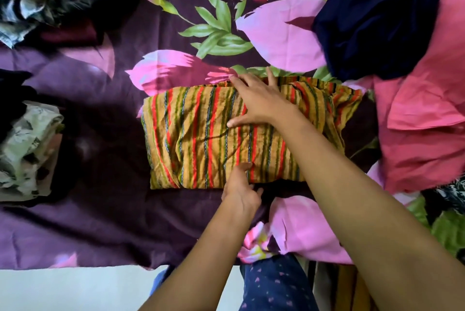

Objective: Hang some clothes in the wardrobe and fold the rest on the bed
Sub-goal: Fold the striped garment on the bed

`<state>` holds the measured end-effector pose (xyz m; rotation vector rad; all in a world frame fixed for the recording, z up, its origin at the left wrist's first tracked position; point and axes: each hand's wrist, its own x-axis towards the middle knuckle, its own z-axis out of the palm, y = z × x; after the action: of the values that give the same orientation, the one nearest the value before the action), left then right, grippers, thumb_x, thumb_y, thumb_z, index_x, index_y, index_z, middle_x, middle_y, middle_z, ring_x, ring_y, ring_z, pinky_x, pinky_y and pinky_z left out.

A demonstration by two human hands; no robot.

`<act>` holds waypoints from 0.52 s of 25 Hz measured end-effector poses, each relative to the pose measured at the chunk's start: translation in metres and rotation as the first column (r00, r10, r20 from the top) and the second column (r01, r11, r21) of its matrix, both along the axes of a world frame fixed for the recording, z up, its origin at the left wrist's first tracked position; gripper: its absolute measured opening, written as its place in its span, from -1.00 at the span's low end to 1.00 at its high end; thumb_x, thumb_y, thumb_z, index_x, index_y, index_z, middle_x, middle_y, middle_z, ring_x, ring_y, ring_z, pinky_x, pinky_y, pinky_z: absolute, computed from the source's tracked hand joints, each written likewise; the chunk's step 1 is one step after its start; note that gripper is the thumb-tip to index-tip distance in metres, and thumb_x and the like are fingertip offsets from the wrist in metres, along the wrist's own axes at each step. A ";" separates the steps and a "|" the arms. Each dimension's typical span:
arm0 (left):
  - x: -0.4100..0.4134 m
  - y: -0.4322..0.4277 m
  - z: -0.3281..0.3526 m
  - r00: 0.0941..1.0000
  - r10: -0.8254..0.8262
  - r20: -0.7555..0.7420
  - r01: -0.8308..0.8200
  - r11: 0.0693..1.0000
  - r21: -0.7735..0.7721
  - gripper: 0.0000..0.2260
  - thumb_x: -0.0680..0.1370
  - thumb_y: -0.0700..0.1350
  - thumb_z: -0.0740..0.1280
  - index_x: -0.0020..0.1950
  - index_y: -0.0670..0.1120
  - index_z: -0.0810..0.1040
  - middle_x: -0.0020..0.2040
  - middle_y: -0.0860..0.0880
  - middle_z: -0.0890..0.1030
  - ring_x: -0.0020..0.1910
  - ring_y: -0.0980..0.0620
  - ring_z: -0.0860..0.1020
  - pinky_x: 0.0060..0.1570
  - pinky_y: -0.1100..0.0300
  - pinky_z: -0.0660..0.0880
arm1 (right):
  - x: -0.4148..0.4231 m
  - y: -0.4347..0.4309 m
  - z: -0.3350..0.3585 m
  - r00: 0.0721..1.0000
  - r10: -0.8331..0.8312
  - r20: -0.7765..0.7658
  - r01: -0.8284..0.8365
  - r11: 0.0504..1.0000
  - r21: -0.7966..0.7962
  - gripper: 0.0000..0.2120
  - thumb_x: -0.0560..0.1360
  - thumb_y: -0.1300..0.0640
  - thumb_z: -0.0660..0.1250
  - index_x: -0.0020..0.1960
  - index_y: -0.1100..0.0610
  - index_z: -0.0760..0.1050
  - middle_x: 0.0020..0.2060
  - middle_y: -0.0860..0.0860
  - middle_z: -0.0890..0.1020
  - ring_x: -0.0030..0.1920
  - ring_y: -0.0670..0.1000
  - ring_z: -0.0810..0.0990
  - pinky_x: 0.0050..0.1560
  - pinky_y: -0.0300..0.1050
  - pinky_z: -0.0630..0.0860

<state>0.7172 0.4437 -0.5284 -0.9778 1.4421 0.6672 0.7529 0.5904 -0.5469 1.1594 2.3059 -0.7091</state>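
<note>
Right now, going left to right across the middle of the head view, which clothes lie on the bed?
pale printed garment → folded striped cloth → pink garment. The navy garment overlaps the pink one, so it is left out.

Pale floor (75, 290), dotted navy trousers (274, 285)

This is looking like a bedroom in a home. A bed (75, 222) is wearing a purple sheet (156, 21) with big pink flowers. Clothes (30, 149) are lying all over it: a pink cloth (422, 134), a dark blue cloth (377, 21), a stripy folded cloth (196, 139). A pale floor (75, 290) is showing below.
</note>
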 end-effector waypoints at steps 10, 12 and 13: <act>-0.005 -0.013 0.005 0.939 0.160 -0.305 -0.061 0.948 0.311 -0.62 0.43 -0.24 0.41 0.23 -0.22 0.48 0.10 -0.11 0.62 0.06 -0.04 0.60 0.01 0.11 0.55 | 0.002 0.006 0.023 0.945 -0.317 -0.080 0.271 0.896 -0.351 -0.62 0.23 -0.13 0.57 -0.17 0.09 0.53 -0.12 0.02 0.63 -0.09 0.03 0.58 -0.15 -0.17 0.42; -0.023 -0.008 0.014 0.873 0.226 -0.432 -0.030 0.909 0.416 -0.66 0.44 -0.29 0.38 0.21 -0.25 0.51 0.10 -0.12 0.62 0.11 -0.07 0.58 0.21 0.00 0.48 | 0.009 0.008 0.043 0.822 -0.553 -0.137 0.418 0.748 -0.517 -0.71 0.24 0.00 0.59 -0.15 0.06 0.57 -0.18 -0.05 0.66 -0.15 -0.06 0.62 -0.13 -0.22 0.49; -0.036 -0.005 0.021 0.844 0.234 -0.482 0.011 0.892 0.452 -0.67 0.45 -0.30 0.37 0.21 -0.25 0.51 0.11 -0.13 0.62 0.12 -0.07 0.58 0.24 -0.02 0.46 | 0.014 0.010 0.054 0.722 -0.669 -0.176 0.468 0.659 -0.589 -0.72 0.25 0.05 0.59 -0.12 0.06 0.58 -0.19 -0.07 0.67 -0.16 -0.10 0.64 -0.11 -0.24 0.51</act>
<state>0.6817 0.4389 -0.5076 -0.5355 1.6027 1.3716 0.7666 0.6002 -0.4930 1.6019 1.7693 -1.8148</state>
